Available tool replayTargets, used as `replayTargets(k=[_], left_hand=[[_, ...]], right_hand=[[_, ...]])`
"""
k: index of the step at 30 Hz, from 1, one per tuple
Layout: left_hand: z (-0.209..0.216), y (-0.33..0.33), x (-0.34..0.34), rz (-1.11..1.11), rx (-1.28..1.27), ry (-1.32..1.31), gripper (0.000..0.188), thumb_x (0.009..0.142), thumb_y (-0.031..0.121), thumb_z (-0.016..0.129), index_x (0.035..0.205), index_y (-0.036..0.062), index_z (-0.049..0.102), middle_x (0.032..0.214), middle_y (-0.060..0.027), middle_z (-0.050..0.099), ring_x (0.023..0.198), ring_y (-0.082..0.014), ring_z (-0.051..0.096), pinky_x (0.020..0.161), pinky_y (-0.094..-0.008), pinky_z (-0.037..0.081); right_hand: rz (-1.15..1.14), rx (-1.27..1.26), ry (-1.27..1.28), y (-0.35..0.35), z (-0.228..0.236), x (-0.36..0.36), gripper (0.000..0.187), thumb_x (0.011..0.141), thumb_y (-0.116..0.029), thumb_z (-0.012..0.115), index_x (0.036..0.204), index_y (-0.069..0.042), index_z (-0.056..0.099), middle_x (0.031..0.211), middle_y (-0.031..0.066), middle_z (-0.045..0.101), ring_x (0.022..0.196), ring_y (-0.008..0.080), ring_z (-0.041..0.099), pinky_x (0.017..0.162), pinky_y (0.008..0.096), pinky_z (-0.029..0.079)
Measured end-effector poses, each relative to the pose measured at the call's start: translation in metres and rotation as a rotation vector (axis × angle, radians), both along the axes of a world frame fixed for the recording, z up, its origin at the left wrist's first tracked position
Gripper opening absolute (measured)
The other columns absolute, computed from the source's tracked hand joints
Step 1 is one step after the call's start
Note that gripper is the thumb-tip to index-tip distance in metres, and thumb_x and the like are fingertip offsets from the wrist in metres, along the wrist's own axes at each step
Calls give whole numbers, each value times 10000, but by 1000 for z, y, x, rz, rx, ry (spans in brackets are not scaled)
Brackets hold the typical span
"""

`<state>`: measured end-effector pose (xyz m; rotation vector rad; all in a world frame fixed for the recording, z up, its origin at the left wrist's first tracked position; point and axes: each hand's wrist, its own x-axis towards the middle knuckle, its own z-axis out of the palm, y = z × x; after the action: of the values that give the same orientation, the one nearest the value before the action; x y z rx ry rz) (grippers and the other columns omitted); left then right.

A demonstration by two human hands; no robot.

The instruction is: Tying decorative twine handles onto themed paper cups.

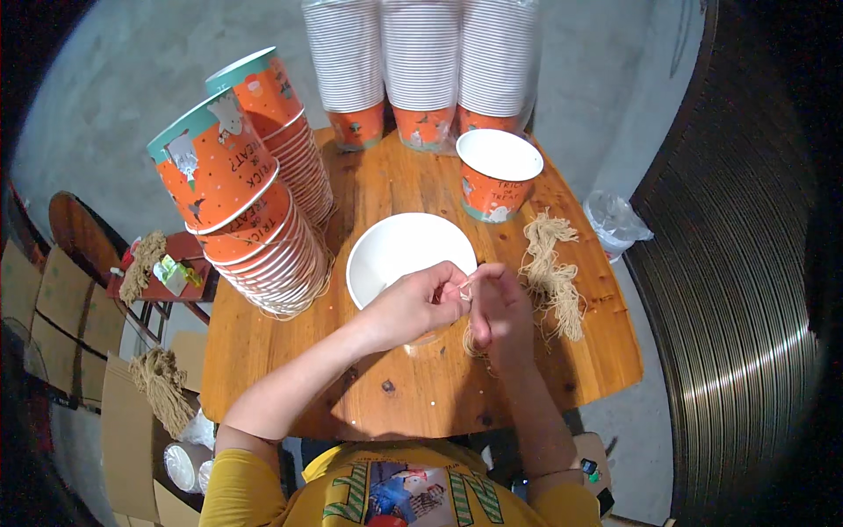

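Note:
My left hand [423, 300] and my right hand [503, 318] meet over the right rim of a paper bucket [386, 250], white inside. Between their fingertips they pinch a thin beige string [466, 289]. More string [472, 341] hangs below my right hand, toward the tabletop. The bucket's near right part is hidden behind my hands. Just right of my right hand lies a loose bundle of cut string [555, 277]. Beyond that stands an orange printed paper bucket [496, 189], upright with a white inside.
Two tall leaning stacks of orange buckets [233, 189] stand at the table's left, strings hanging from the nearer one. Several wrapped bucket stacks [421, 61] line the back edge. Left of the wooden table [386, 386] are a red stool [189, 263] and cardboard boxes [127, 430]; a plastic-lined bin [615, 224] is right.

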<state>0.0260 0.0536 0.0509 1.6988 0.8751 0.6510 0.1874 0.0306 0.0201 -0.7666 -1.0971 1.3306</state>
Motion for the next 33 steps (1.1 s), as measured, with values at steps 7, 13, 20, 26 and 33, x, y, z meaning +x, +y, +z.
replayTargets(k=[7, 13, 20, 26, 33], left_hand=[[-10, 5, 4, 125, 110, 87, 216, 862, 209, 605, 945, 34, 509, 732, -10, 501, 682, -83, 476, 626, -258, 427], [5, -13, 1, -2, 252, 263, 197, 819, 183, 607, 887, 57, 471, 767, -146, 563, 714, -327, 582, 656, -398, 451], [19, -8, -30, -172, 634, 418, 195, 786, 42, 568, 973, 96, 565, 858, -84, 597, 865, -283, 542, 919, -385, 315], [19, -11, -46, -114, 685, 456, 252, 763, 9, 591, 979, 139, 599, 866, -34, 571, 906, -233, 511, 958, -388, 273], [6, -14, -52, -48, 736, 455, 220, 776, 48, 618, 976, 132, 582, 893, -24, 564, 961, -221, 511, 997, -389, 247]], right_hand=[[101, 64, -150, 5, 3, 8, 162, 926, -261, 560, 964, -104, 542, 548, -50, 464, 399, 12, 368, 349, 184, 263], [113, 25, -196, 5, 7, 14, 162, 900, -242, 593, 958, -96, 555, 597, -34, 510, 408, 22, 390, 361, 185, 284], [109, -15, -301, 4, 23, 21, 51, 885, -63, 543, 929, -76, 564, 604, -76, 408, 514, 10, 357, 451, 184, 280], [126, 281, -526, 3, 24, 20, 67, 881, -42, 552, 931, -69, 588, 623, -71, 431, 538, 7, 368, 489, 178, 295], [55, 466, -752, 6, 34, 13, 83, 880, -87, 584, 959, -63, 594, 710, -45, 567, 576, 13, 441, 525, 193, 366]])
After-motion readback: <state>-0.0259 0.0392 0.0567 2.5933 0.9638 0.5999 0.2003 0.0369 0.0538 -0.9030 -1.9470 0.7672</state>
